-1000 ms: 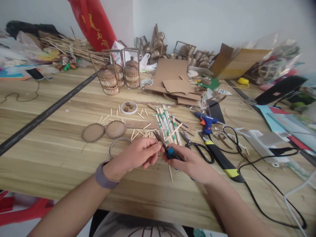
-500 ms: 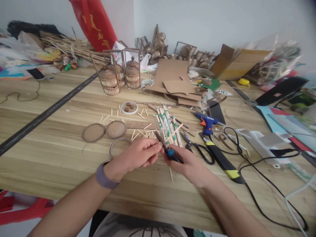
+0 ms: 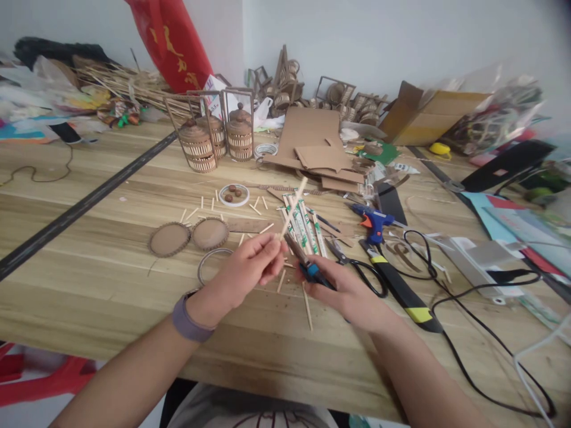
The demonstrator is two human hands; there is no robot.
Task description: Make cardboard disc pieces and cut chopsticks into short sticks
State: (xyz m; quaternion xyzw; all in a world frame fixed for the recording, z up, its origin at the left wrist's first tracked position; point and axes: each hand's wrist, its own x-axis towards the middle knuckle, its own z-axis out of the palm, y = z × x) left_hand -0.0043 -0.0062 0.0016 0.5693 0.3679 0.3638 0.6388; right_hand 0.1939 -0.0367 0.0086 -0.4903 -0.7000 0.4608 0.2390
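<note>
My left hand (image 3: 256,264) pinches a pale wooden stick (image 3: 294,205), which slants up and away to the right. In my right hand (image 3: 343,291) is a pair of pliers (image 3: 314,273) with blue and black handles, its grey jaws pointing at the stick's near end but apart from it. Beyond both hands lies a bundle of paper-wrapped chopsticks (image 3: 304,223) with green print. A loose stick (image 3: 308,309) rests on the table below the pliers, and short cut pieces are scattered beside my left hand. Black-handled scissors (image 3: 368,276) lie just right of my right hand.
Two round cardboard discs (image 3: 169,239) and a ring (image 3: 209,261) lie to the left. Small lidded baskets (image 3: 196,145) stand behind them. Cardboard sheets (image 3: 312,134) fill the back middle. At right are a blue glue gun (image 3: 377,220), a black-yellow cutter (image 3: 405,291) and looping cables.
My left hand has shifted slightly left, and the stick has swung to a steeper slant. The pliers have moved a little right and down, away from the left fingers.
</note>
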